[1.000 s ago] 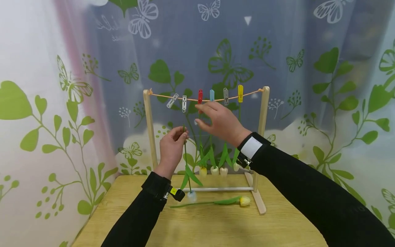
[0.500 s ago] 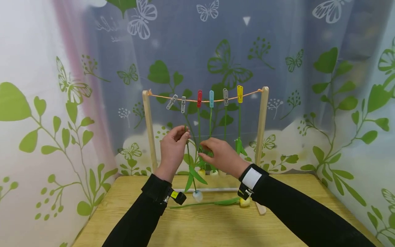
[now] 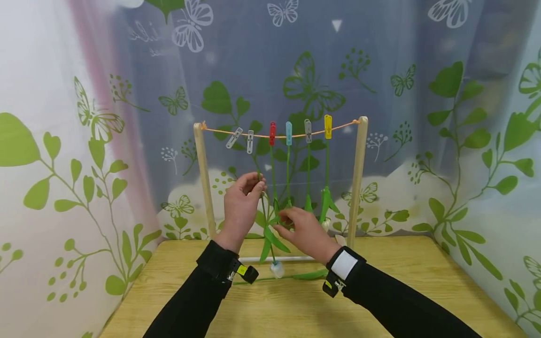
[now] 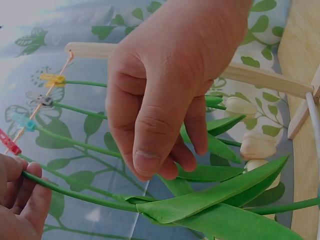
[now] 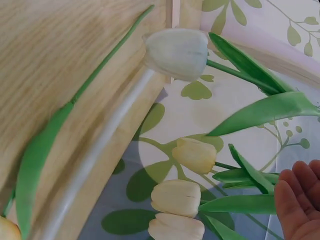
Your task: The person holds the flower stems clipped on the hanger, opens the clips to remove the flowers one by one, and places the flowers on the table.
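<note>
My left hand [image 3: 242, 204] pinches the stem of an upside-down tulip between thumb and fingers, near the cut end. This held tulip [image 5: 177, 54] has a pale bluish-white bloom and long green leaves, and its bloom points down above the table. My right hand [image 3: 305, 231] is beside its leaves, fingers loosely bent, with a gap between thumb and fingertips. In the left wrist view the right hand [image 4: 160, 95] overlaps the leaves of the tulips hanging behind. Those hang head down from the red [image 3: 272, 134], blue [image 3: 289, 133], grey [image 3: 308, 131] and yellow [image 3: 328, 126] clothespins.
Two pale clothespins [image 3: 250, 142] sit on the orange cord [image 3: 262, 136] at the left, nothing hanging from them. The cord spans two wooden posts [image 3: 358, 178], with a white bar [image 3: 291, 258] low down. Another tulip [image 5: 42, 150] lies on the wooden table [image 3: 270, 310].
The right hand has come down from the cord, past the hanging stems, to the leaves. The left hand has shifted slightly right with its tulip, whose bloom swings right too.
</note>
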`<act>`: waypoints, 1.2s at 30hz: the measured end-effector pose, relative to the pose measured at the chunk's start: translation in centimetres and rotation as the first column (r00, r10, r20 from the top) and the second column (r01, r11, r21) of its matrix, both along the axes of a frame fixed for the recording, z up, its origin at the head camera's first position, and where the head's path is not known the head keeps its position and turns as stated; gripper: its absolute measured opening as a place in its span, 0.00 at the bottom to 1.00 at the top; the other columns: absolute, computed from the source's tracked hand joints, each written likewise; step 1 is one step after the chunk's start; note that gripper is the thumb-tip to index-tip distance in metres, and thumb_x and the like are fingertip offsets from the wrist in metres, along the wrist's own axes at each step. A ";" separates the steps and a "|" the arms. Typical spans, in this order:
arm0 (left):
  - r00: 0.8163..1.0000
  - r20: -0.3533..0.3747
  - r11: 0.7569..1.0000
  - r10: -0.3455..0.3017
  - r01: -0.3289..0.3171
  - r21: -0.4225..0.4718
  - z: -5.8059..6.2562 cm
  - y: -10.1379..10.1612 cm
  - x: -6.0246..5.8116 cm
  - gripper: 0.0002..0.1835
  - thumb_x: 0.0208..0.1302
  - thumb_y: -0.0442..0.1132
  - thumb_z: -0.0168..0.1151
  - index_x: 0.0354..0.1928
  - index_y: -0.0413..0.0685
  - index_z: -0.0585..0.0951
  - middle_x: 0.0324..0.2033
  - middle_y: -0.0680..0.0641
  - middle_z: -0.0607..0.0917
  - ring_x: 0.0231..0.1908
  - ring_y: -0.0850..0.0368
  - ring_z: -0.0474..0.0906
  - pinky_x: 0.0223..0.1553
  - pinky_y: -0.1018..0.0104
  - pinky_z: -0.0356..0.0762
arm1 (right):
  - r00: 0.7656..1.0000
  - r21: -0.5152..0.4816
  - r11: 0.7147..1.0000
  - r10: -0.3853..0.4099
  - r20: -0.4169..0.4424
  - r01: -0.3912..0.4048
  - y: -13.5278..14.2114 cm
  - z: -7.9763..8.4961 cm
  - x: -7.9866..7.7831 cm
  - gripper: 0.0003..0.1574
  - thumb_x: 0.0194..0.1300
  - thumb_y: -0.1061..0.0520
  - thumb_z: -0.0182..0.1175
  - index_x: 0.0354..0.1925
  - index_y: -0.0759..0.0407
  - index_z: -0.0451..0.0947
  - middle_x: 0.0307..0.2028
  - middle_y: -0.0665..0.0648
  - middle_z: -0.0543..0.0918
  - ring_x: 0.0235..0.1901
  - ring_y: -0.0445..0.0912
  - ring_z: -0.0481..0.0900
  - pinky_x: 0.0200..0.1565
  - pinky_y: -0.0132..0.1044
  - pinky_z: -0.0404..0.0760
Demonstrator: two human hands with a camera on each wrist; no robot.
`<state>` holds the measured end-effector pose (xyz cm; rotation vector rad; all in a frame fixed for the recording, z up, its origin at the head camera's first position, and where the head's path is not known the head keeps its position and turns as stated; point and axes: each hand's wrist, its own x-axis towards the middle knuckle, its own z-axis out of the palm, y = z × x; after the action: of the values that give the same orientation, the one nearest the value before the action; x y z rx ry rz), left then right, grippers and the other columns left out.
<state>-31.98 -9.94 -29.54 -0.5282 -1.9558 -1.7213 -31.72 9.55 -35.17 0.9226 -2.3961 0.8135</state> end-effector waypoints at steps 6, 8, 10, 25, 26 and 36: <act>1.000 -0.011 1.000 -0.028 0.028 0.005 -0.4 0.3 0.3 0.16 0.77 0.41 0.61 0.63 0.52 0.79 0.55 0.48 0.84 0.55 0.54 0.83 0.62 0.63 0.84 | 1.000 -0.052 0.999 0.004 0.029 -0.002 0.0 -1.0 0.5 0.21 0.73 0.49 0.67 0.56 0.60 0.82 0.45 0.56 0.85 0.44 0.52 0.86 0.46 0.45 0.91; 0.999 -0.010 0.999 -0.038 0.038 0.005 -0.6 0.4 0.4 0.17 0.77 0.40 0.60 0.64 0.48 0.78 0.56 0.47 0.84 0.55 0.53 0.83 0.63 0.63 0.83 | 0.999 -0.064 0.998 0.004 0.032 -0.002 -0.1 -1.4 0.7 0.22 0.73 0.49 0.67 0.57 0.61 0.82 0.45 0.56 0.85 0.45 0.53 0.86 0.47 0.46 0.91; 0.999 -0.010 0.999 -0.043 0.043 0.006 -0.7 0.5 0.5 0.17 0.78 0.39 0.60 0.65 0.46 0.78 0.56 0.46 0.84 0.56 0.54 0.82 0.63 0.63 0.83 | 0.999 -0.069 0.998 -0.001 0.033 0.003 -0.3 -1.8 0.9 0.22 0.73 0.48 0.67 0.57 0.60 0.82 0.46 0.56 0.85 0.45 0.52 0.86 0.47 0.46 0.91; 0.998 -0.020 0.997 -0.065 0.066 0.038 -0.6 1.3 1.5 0.19 0.77 0.42 0.60 0.65 0.45 0.77 0.59 0.46 0.82 0.57 0.52 0.82 0.65 0.63 0.82 | 0.995 -0.029 0.995 -0.096 0.037 0.097 -1.5 -4.4 1.5 0.24 0.73 0.47 0.66 0.60 0.60 0.82 0.49 0.56 0.87 0.45 0.50 0.88 0.48 0.49 0.90; 0.998 -0.029 0.997 -0.064 0.065 0.038 -0.6 1.3 1.5 0.19 0.77 0.41 0.60 0.65 0.44 0.77 0.59 0.46 0.82 0.57 0.52 0.82 0.65 0.63 0.82 | 0.994 -0.031 0.995 -0.099 0.038 0.100 -1.5 -4.4 1.5 0.24 0.74 0.48 0.66 0.60 0.60 0.82 0.49 0.55 0.87 0.44 0.49 0.88 0.47 0.48 0.90; 0.997 -0.067 0.998 -0.036 0.039 0.051 -0.3 1.1 1.7 0.14 0.77 0.40 0.61 0.59 0.49 0.80 0.54 0.40 0.85 0.53 0.50 0.85 0.60 0.58 0.87 | 0.995 -0.069 0.992 -0.101 0.009 0.102 -1.2 -4.3 1.4 0.15 0.73 0.52 0.66 0.54 0.57 0.83 0.44 0.52 0.87 0.38 0.44 0.86 0.37 0.39 0.88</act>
<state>-30.26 -8.81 -29.79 -0.5993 -1.8606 -1.7504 -30.28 8.38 -39.43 0.7662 -2.3818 0.8555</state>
